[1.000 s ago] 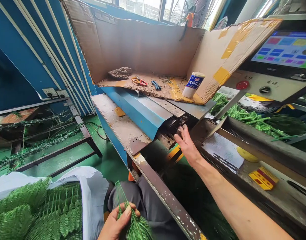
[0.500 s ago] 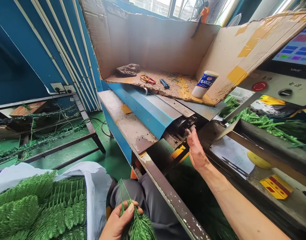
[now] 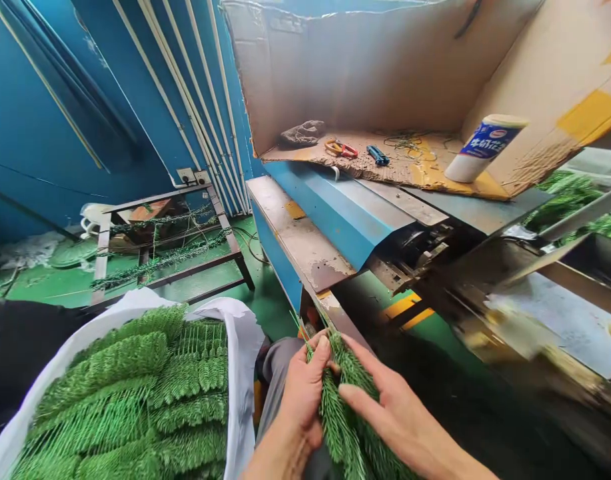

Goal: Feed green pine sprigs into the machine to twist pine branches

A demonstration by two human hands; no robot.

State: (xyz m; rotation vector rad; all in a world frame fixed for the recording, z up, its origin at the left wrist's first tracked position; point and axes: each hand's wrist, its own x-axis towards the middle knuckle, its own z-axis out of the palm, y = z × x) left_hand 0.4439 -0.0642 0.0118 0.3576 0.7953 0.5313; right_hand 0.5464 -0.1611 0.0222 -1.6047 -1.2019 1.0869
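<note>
My left hand grips the lower stem end of a green artificial pine branch in front of my lap. My right hand lies against the branch's far side, its fingers pressed into the plastic needles. The branch's stem is largely hidden by my fingers. Beside my left hand, a white sack holds a pile of similar green needle strips.
To the front stands a metal machine with a blue cover, its open mechanism above my hands. Scissors, a blue tool and a bottle sit on cardboard behind it. A blurred metal tray lies right.
My right hand has moved back from the machine's mechanism to the branch, joining my left hand. The view has tilted and swung left, showing more of the sack.
</note>
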